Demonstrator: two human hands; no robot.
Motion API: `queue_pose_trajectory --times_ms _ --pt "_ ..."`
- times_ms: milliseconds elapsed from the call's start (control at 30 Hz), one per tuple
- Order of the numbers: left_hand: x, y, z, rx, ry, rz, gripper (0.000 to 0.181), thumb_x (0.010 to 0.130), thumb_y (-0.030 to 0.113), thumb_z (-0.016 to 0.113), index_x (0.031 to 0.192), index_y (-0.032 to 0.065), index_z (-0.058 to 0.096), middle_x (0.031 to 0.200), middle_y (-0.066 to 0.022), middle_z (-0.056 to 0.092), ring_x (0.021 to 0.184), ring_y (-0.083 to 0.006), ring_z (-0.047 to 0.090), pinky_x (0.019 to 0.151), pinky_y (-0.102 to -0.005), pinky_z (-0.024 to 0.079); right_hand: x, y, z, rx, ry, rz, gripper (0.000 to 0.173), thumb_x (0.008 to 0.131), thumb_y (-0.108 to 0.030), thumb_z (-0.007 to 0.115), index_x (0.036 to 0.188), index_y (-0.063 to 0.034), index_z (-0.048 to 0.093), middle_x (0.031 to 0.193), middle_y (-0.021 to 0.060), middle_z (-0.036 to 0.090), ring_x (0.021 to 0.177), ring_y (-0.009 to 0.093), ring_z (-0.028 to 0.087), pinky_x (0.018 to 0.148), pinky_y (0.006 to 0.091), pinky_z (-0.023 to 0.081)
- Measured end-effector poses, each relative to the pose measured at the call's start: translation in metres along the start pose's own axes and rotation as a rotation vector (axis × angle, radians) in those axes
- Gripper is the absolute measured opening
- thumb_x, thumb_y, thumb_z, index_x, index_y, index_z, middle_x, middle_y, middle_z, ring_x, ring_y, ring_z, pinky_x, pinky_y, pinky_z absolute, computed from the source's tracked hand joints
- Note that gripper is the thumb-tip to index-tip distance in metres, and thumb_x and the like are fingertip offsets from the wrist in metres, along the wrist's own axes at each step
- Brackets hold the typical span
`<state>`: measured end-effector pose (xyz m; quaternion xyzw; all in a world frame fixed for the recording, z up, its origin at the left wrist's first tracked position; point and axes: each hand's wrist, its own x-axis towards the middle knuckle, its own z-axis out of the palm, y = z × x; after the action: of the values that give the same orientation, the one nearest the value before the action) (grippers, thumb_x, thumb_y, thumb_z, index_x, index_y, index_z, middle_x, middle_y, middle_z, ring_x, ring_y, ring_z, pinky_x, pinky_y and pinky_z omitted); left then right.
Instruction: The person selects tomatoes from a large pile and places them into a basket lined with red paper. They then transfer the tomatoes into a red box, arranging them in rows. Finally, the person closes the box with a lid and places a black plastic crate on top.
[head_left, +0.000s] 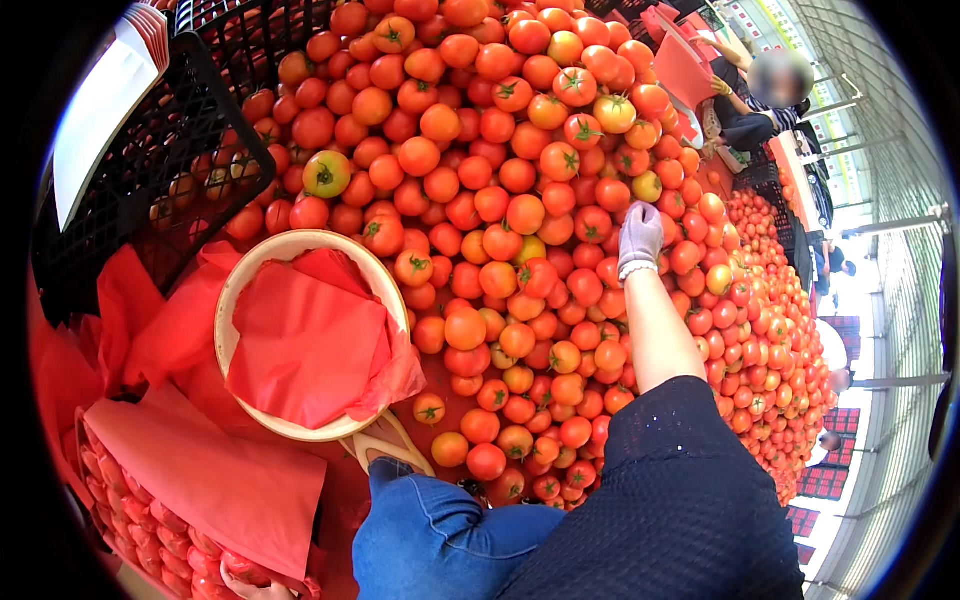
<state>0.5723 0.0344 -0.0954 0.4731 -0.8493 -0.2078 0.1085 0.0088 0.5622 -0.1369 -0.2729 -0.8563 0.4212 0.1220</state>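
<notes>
Gloved in pale purple, my right hand (641, 238) reaches over a large heap of tomatoes (517, 214), its fingers curled among the fruit beside a yellowish tomato (646, 186). Whether it grips one is hidden. At the bottom left edge, part of a hand (262, 590), seemingly my left, is at a crate of red-wrapped tomatoes (169, 551); most of it is cut off and its grip is unclear. Red wrapping sheets (311, 337) lie in a round cream-coloured basin (227, 300) left of the heap. Another red sheet (217, 472) partly covers the wrapped tomatoes.
A black plastic crate (225, 112) stands at upper left, with folded white sheets (112, 97) over its side. My jeans-clad leg (435, 525) is beside the basin. A seated co-worker (750, 112) is at upper right with a red sheet (682, 71). Stacked crates (829, 450) stand farther off.
</notes>
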Motion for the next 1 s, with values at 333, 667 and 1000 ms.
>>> queue_pose_trajectory --times_ms 333,667,1000 --pt "-0.002 0.036 -0.021 -0.691 -0.265 -0.287 0.082 0.077 -0.001 0.048 0.151 0.0094 0.013 0.151 -0.0106 0.023 0.134 -0.0304 0.031 0.11 -0.0378 0.028 -0.014 0.032 0.021 -0.242 0.033 0.002 0.079 0.081 -0.06 0.057 0.13 0.0021 0.049 0.12 0.0337 0.054 0.119 0.046 0.049 0.102 0.0464 0.038" --pt "-0.006 0.032 0.027 0.06 0.037 -0.096 0.082 0.076 0.006 0.071 0.145 0.0112 0.027 0.146 -0.018 0.032 0.133 -0.0369 0.033 0.11 -0.0443 0.029 -0.016 0.014 -0.004 -0.742 -0.231 -0.271 0.09 0.065 -0.056 0.075 0.125 0.0059 0.048 0.119 0.0288 0.056 0.114 0.04 0.054 0.096 0.0438 0.045" --pt "-0.004 0.044 0.03 0.07 0.086 -0.108 0.093 0.063 0.011 0.081 0.142 0.0105 0.031 0.132 -0.0213 0.042 0.122 -0.0417 0.042 0.103 -0.047 0.035 -0.13 -0.03 0.03 0.9 -0.562 -0.046 0.052 0.084 -0.007 0.07 0.127 -0.0104 0.042 0.113 0.0092 0.054 0.1 0.024 0.059 0.084 0.0428 0.055"
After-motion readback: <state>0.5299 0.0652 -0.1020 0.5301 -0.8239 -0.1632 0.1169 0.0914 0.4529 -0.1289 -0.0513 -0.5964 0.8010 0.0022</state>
